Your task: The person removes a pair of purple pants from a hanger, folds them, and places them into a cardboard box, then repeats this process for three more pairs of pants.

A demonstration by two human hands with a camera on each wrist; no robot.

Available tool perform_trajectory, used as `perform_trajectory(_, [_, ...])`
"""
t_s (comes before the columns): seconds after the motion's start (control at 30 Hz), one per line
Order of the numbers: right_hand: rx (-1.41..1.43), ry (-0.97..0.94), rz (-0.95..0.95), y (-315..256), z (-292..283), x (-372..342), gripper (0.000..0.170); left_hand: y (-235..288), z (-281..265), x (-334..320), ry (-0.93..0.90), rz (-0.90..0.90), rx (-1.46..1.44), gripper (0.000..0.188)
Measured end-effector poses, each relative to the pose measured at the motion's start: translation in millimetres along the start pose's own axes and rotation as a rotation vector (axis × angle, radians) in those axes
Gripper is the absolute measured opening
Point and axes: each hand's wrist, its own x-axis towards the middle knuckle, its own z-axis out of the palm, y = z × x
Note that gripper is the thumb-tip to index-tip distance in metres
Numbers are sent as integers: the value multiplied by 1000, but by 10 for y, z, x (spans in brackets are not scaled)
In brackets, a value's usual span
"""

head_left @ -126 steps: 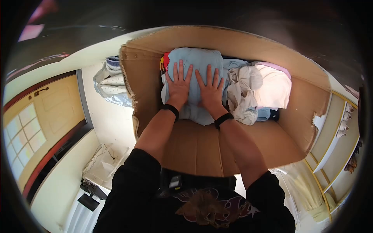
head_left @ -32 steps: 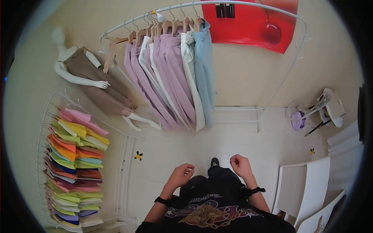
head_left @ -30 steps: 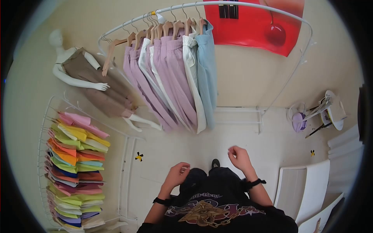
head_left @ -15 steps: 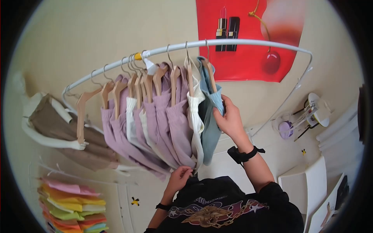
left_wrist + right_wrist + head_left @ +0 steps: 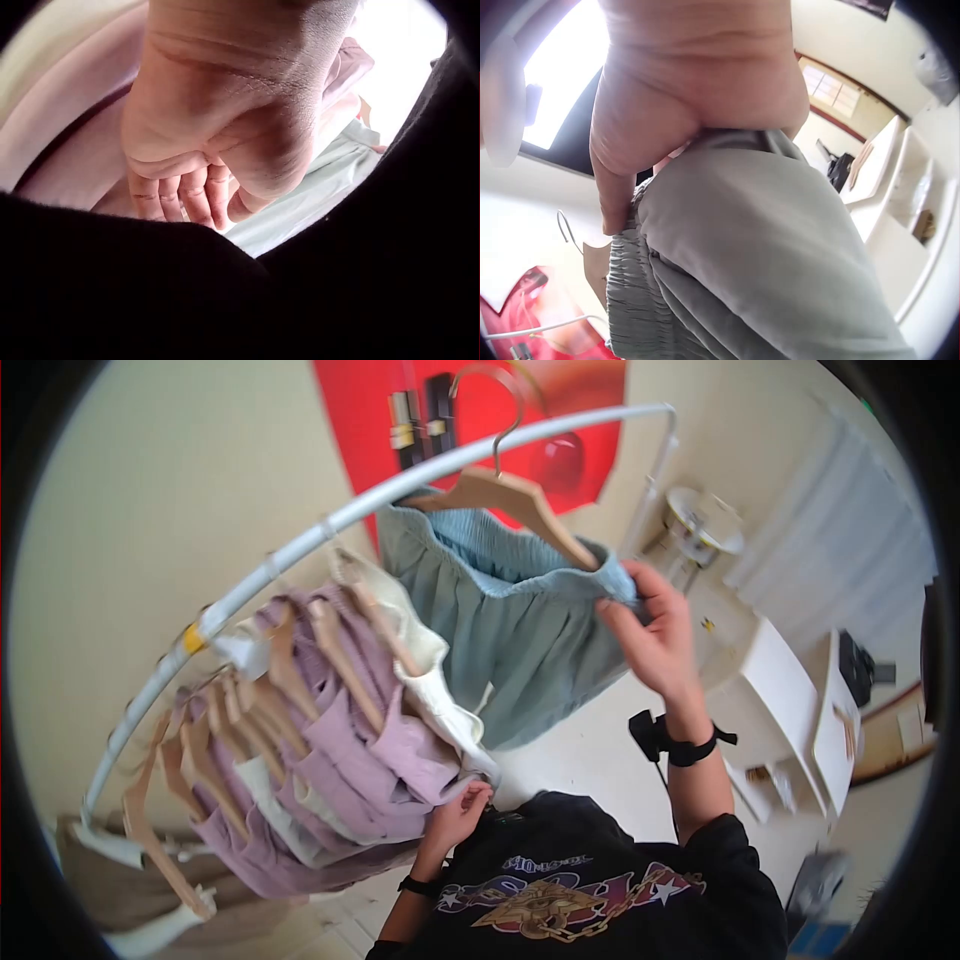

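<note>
- At eight o'clock in the head view, lilac garments (image 5: 415, 750) hung from the white rail (image 5: 400, 483).
- At six, the left hand (image 5: 458, 822) was loosely curled beside them, with nothing visibly held.
- Near centre, the blue garment (image 5: 500, 645) hung from a wooden hanger (image 5: 505, 495).
- At three, the right hand (image 5: 657, 635) pinched its waistband (image 5: 540, 585).

Rail (image 5: 365, 508): left part crowded underneath by hangers (image 5: 347, 665) and lilac clothes (image 5: 355, 745).
White garment (image 5: 430, 690): below the rail's middle, overlapping the blue one.
Blue garment (image 5: 510, 650): spread below the rail's right part, barring reach behind.
Hook (image 5: 519, 410): juts above the rail's right part.
Wall (image 5: 200, 480): open air before it, above the rail's left part.
</note>
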Motion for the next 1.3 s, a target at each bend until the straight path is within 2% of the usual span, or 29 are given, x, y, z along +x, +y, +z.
perform_trajectory(0.17, [-91,283,80,-165,-1145,-630,27,-11,132,218,-227,-16,18,19])
perform_trajectory(0.23, [-90,391,137,-33,-1539,-1037,27,256,234,309,-343,-13,112,21])
perform_trajectory(0.27, [-108,447,170,50,-1819,-1317,27,357,379,320,-382,-5,172,21])
perform_trajectory(0.33, [17,534,385,226,-2343,-1944,30,526,720,346,-474,44,236,23])
perform_trajectory(0.37, [10,593,397,284,-2565,-2284,30,601,917,348,-525,52,266,23])
perform_trajectory(0.43, [-121,626,573,372,-2974,-2954,32,778,1431,369,-534,99,325,23])
perform_trajectory(0.47, [-182,617,616,604,-2710,-3023,30,682,1298,555,-535,104,333,25])
perform_trajectory(0.5, [-234,651,627,611,-3043,-3430,28,845,1733,515,-577,139,353,25])
perform_trajectory(0.57, [-223,646,664,603,-3256,-3989,23,907,2248,554,-570,251,358,25])
perform_trajectory(0.6, [-190,642,719,593,-3349,-4220,24,964,2504,558,-599,262,397,34])
perform_trajectory(0.63, [-156,632,770,601,-3459,-4422,24,1062,2833,538,-624,287,400,34])
perform_trajectory(0.67, [-137,607,735,627,-3567,-4638,26,1175,3126,482,-593,382,414,41])
perform_trajectory(0.7, [-130,573,710,1058,-3270,-4402,28,1044,3082,1056,-564,465,413,48])
perform_trajectory(0.73, [-135,541,708,1119,-3403,-4552,30,1082,3406,1139,-597,515,412,64])
perform_trajectory(0.77, [-56,540,732,1162,-3461,-4647,31,1106,3647,1255,-621,530,417,64])
perform_trajectory(0.83, [-3,617,717,1186,-3621,-4866,29,1231,4079,1354,-723,787,590,70])
perform_trajectory(0.87, [0,648,717,1214,-3689,-5006,29,1274,4299,1359,-763,737,570,77])
perform_trajectory(0.9, [5,718,747,1239,-3767,-5174,28,1289,4503,1367,-787,753,574,77])
perform_trajectory(0.93, [1,784,772,1401,-3531,-5042,28,1227,4377,1694,-769,763,521,80])
perform_trajectory(1.0, [-88,811,762,1373,-3770,-5315,27,1366,4967,1753,-785,783,461,84])
perform_trajectory(1.07, [-235,803,716,1461,-3819,-5564,25,1573,5436,1830,-904,1097,492,69])
perform_trajectory(1.1, [-242,822,728,1485,-3825,-5638,25,1526,5654,1914,-927,1099,485,69])
perform_trajectory(1.13, [-216,880,756,1488,-3833,-5705,25,1433,5899,1998,-1213,944,471,57])
perform_trajectory(1.17, [-192,934,779,1502,-3583,-5599,24,1348,5830,2205,-1483,774,449,45])
perform_trajectory(1.2, [-142,957,845,1481,-3614,-5703,27,1321,6087,2154,-1511,829,389,27])
perform_trajectory(1.23, [-170,973,857,1459,-3616,-5721,27,1260,6286,2147,-1533,836,361,27])
perform_trajectory(1.3, [-91,1144,1003,1404,-3764,-5703,36,1157,6735,2091,-1589,628,411,26])
